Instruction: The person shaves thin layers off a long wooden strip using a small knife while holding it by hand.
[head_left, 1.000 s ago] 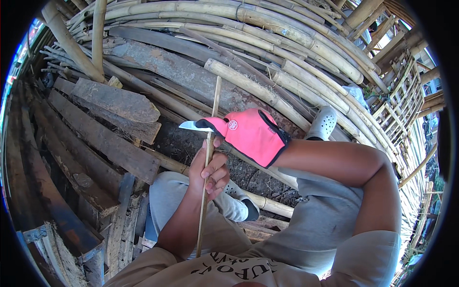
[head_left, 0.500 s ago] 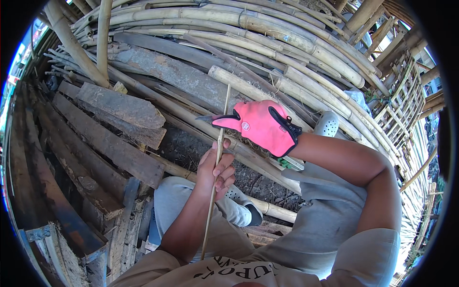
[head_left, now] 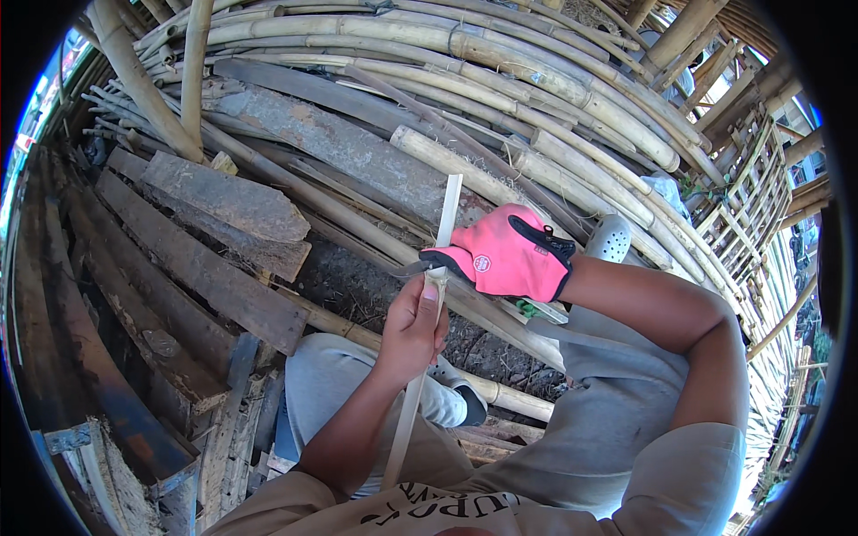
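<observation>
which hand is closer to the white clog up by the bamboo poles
Right. The pink-gloved right hand is just left of the white clog; the bare left hand grips the bamboo strip lower and farther left.

Bamboo poles [head_left: 500, 54] and planks [head_left: 223, 192] crowd ahead (stacked).

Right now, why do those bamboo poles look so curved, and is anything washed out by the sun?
Head view: the fisheye lens bends the bamboo poles toward the black rim; sunlight brightens the upper poles and the pink glove, while the planks at left sit in shade; the centre stays sharp.
</observation>
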`<action>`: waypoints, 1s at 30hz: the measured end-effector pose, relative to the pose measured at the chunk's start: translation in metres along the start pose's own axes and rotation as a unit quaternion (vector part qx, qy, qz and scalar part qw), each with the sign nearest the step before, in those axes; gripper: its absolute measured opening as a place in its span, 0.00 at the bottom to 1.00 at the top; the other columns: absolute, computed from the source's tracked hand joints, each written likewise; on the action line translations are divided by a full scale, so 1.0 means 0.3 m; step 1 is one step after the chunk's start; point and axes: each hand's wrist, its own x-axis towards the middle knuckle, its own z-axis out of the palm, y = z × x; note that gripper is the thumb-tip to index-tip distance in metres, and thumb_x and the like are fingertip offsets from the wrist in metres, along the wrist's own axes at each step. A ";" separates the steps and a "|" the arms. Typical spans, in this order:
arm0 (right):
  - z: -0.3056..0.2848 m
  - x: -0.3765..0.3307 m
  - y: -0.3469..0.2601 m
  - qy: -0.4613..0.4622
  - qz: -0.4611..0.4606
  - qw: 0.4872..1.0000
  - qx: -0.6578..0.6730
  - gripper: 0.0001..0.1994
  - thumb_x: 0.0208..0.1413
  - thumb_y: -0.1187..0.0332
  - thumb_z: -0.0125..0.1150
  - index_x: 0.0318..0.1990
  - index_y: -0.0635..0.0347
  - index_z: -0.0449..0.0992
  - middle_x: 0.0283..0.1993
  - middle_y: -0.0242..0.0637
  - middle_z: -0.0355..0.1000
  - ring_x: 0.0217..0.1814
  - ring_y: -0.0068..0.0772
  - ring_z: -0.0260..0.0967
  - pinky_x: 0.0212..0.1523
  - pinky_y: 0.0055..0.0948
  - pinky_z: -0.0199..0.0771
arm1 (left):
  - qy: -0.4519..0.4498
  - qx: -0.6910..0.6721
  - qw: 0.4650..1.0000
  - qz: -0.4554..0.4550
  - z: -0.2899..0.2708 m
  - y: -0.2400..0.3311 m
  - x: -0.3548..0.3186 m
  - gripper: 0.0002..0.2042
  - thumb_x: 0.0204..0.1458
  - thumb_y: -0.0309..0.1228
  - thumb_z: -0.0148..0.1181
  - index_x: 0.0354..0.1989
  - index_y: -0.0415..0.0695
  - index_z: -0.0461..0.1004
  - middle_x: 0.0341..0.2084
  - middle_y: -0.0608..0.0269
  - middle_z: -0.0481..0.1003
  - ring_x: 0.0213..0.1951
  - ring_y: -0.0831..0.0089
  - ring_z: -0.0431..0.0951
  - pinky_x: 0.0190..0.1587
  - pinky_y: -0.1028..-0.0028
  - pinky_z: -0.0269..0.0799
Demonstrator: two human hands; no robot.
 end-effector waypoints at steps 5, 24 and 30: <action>0.075 -0.002 0.029 0.021 0.045 0.996 -0.068 0.16 0.65 0.52 0.51 0.38 0.52 0.79 0.19 0.43 0.72 0.21 0.50 0.72 0.23 0.45 0.72 | 0.003 0.039 0.999 0.023 0.014 0.020 -0.011 0.14 0.72 0.41 0.36 0.47 0.45 0.65 0.12 0.71 0.60 0.09 0.84 0.55 0.11 0.80 0.55; 0.134 -0.068 0.029 0.181 0.032 0.982 -0.029 0.13 0.64 0.62 0.50 0.48 0.59 0.75 0.22 0.46 0.72 0.19 0.47 0.71 0.18 0.41 0.66 | 0.049 0.102 0.991 0.074 0.017 0.012 -0.016 0.16 0.72 0.41 0.39 0.47 0.41 0.68 0.16 0.73 0.63 0.14 0.86 0.61 0.15 0.80 0.56; 0.136 -0.012 0.012 0.103 0.027 0.992 -0.060 0.12 0.57 0.65 0.55 0.47 0.54 0.78 0.21 0.41 0.71 0.21 0.45 0.71 0.20 0.43 0.66 | 0.043 0.114 0.988 0.095 0.004 0.007 -0.018 0.14 0.72 0.39 0.40 0.46 0.41 0.68 0.16 0.73 0.63 0.14 0.86 0.61 0.16 0.79 0.57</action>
